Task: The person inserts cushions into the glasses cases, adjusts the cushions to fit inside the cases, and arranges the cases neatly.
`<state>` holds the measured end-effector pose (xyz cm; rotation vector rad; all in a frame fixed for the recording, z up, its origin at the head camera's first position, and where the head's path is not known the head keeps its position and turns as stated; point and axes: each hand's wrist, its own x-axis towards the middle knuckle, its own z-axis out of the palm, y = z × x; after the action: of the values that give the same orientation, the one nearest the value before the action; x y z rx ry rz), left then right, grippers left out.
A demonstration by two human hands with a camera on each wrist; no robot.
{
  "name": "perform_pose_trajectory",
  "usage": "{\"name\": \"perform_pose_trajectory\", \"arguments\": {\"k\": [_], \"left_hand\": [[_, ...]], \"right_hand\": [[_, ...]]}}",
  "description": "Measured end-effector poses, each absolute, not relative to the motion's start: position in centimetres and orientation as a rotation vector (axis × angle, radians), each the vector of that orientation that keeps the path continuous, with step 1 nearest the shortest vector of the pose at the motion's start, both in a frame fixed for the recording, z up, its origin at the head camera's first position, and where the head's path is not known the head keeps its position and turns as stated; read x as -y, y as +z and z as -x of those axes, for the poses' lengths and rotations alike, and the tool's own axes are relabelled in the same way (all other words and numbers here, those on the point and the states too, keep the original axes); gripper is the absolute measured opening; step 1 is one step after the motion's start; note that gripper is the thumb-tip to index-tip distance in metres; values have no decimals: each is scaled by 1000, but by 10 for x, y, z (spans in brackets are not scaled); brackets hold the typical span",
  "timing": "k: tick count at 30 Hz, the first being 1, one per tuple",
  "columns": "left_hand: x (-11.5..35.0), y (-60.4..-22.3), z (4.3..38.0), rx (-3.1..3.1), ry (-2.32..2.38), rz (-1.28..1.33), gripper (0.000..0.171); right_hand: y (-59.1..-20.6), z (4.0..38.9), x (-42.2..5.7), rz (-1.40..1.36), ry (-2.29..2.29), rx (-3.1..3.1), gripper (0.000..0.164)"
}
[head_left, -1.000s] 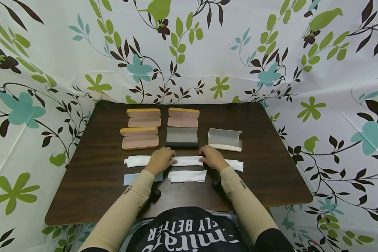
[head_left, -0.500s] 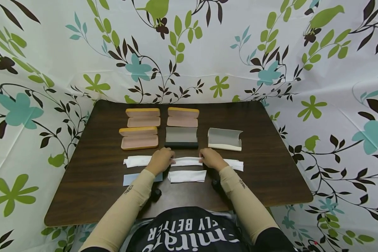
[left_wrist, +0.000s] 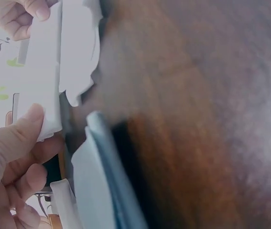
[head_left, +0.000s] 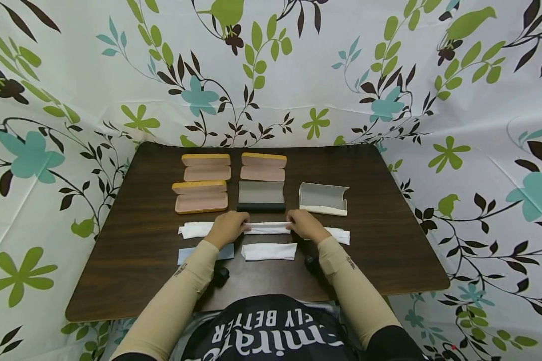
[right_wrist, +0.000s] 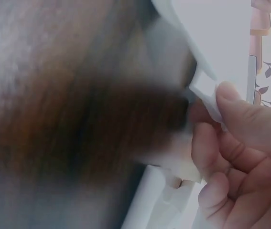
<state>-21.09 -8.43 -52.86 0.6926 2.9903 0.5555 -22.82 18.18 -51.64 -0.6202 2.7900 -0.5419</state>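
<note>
A folded white cloth (head_left: pixel 267 228) is stretched between my two hands, just in front of the black case. My left hand (head_left: pixel 228 228) pinches its left end; in the left wrist view the thumb presses on top of the cloth (left_wrist: pixel 44 71). Its right end is pinched by my right hand (head_left: pixel 306 225), thumb on the near corner in the right wrist view. Beside my hands lie another white cloth (head_left: pixel 194 229) on the left and one (head_left: pixel 341 235) on the right. Closer to my body are a white cloth (head_left: pixel 269 251) and a light blue cloth (head_left: pixel 187 255), partly hidden by my left forearm.
Behind the cloths, several glasses cases stand with lids up: yellow-edged ones (head_left: pixel 201 203) at left and back, a black one (head_left: pixel 261 206) in the middle, a white one (head_left: pixel 322 210) at right. The brown table (head_left: pixel 388 250) meets a patterned curtain (head_left: pixel 280 115) at the back.
The cloth between my hands shows a narrower face and sits slightly higher, tilted or lifted a little. Both hands keep their pinch; the cases and other cloths stay put.
</note>
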Motion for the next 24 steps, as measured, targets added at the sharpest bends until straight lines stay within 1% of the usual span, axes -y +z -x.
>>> {"name": "perform_pose_trajectory", "arguments": {"k": [10,24], "left_hand": [[87,-519,213,-3014,612,-697,19],[92,-506,222,-3051,633,-661,17]], "right_hand": [[-515,230,-182,655,-620,-2791,18],[-509,239,-178,603,-678,-2808,15]]}}
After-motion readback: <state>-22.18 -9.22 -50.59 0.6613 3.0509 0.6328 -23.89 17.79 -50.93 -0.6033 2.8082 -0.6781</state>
